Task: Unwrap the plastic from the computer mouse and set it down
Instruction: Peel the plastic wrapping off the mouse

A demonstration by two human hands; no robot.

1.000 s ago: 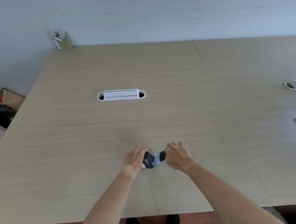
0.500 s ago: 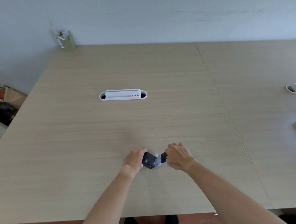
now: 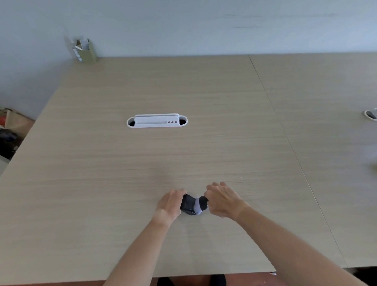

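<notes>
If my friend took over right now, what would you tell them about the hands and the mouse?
Left hand: gripping the bare black end of the computer mouse, low over the table.
Right hand: pinching the plastic wrap covering the mouse's other end.
Done: the plastic is off about half of the mouse.
Left: pull off the remaining plastic, then set the mouse down on the table.

One head-worn wide-angle view looks forward and steeply down over the table (image 3: 124, 190). The wall (image 3: 198, 15) fills twelve o'clock; both forearms enter from six o'clock, close under the lens. No second view.
</notes>
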